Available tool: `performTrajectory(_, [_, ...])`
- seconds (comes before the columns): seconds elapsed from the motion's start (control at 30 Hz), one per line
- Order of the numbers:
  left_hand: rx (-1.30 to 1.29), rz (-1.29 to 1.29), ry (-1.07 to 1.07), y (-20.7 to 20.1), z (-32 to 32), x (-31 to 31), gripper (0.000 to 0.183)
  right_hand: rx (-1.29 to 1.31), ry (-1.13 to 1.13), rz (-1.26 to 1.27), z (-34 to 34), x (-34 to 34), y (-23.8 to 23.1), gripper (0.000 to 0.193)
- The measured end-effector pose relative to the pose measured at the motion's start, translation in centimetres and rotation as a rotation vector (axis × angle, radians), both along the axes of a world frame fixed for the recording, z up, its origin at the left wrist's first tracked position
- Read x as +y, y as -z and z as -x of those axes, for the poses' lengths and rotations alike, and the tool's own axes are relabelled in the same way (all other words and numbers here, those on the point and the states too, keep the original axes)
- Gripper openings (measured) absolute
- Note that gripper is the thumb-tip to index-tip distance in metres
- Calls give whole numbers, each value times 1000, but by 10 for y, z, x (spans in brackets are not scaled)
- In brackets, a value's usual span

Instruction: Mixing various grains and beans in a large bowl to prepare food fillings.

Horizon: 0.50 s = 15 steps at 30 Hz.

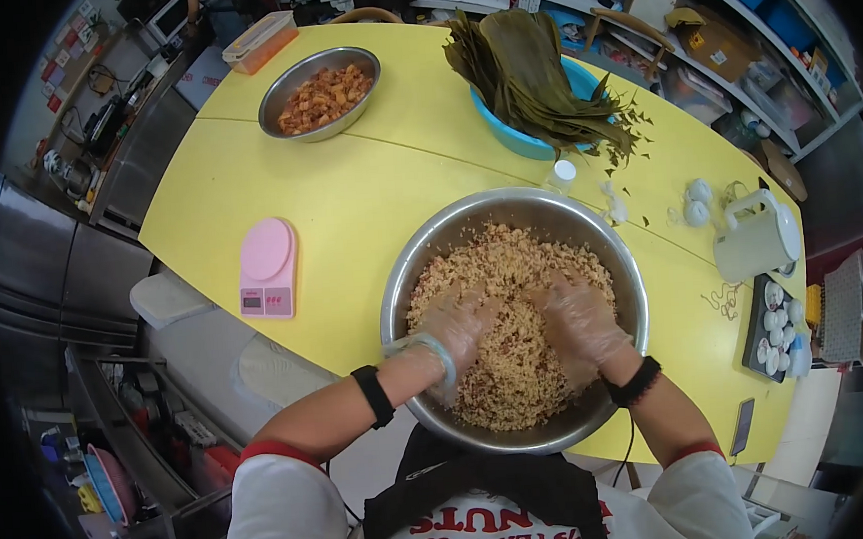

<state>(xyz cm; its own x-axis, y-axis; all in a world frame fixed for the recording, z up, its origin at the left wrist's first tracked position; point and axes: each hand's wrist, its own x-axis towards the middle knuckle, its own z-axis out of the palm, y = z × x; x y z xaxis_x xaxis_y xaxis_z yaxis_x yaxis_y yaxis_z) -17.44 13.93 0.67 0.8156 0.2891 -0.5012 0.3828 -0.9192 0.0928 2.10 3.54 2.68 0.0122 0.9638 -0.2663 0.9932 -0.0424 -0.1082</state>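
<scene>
A wide stainless steel bowl sits at the table's near edge, holding a large heap of loose, brownish uncooked rice. My left hand, in a clear plastic glove, is pressed into the rice on the left side. My right hand, gloved the same way, digs into it on the right. Both hands' fingertips are sunk in the grains, so how far the fingers are bent is hidden. A shallow hollow in the rice lies between the two hands.
The yellow table also carries a pink kitchen scale, a metal bowl of diced meat, a blue basin heaped with long green leaves, a small white-capped bottle, a pitcher, balls of string and a phone.
</scene>
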Motion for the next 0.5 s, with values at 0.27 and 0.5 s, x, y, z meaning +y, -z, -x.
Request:
performTrajectory(0.27, [-72, 99, -231, 12, 51, 18, 72, 659, 741, -124, -60, -45, 51, 51])
performTrajectory(0.5, [-251, 916, -1299, 66, 32, 52, 72, 1095, 921, -28, -65, -11, 96, 49])
